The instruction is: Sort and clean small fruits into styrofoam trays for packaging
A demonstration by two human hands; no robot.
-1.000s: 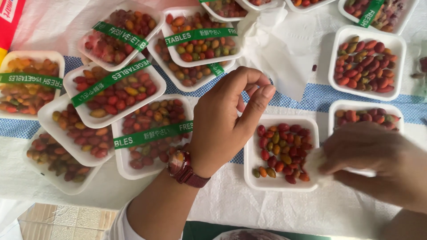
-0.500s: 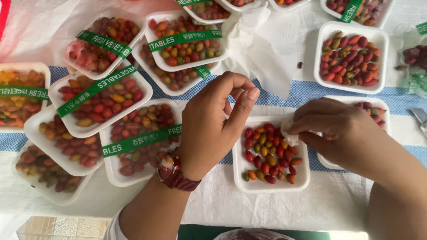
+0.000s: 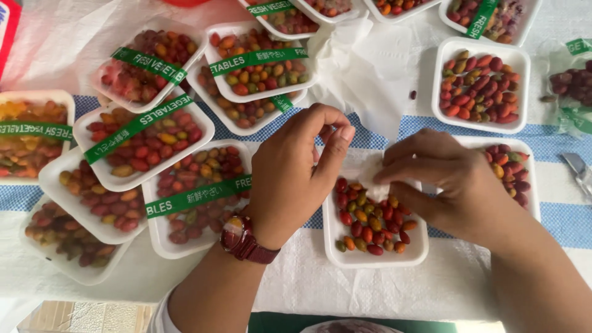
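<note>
A white foam tray (image 3: 345, 255) of small red, orange and green oval fruits lies in front of me. My left hand (image 3: 295, 179), with a dark red watch (image 3: 245, 240) on the wrist, curls over the tray's left edge, fingertips pinched near its top. My right hand (image 3: 453, 185) reaches over the tray's right side and pinches a small piece of thin white plastic wrap (image 3: 372, 176) above the fruits. The two hands nearly meet over the tray.
Several wrapped trays with green bands (image 3: 194, 197) are stacked at the left. More trays (image 3: 481, 83) sit at the top and right. Crumpled clear plastic film (image 3: 364, 68) lies behind the hands. A metal blade (image 3: 578, 171) shows at the right edge.
My right hand moved left over the open tray and took hold of the white wrap. My left hand stayed above the tray's left edge. The view shifted slightly.
</note>
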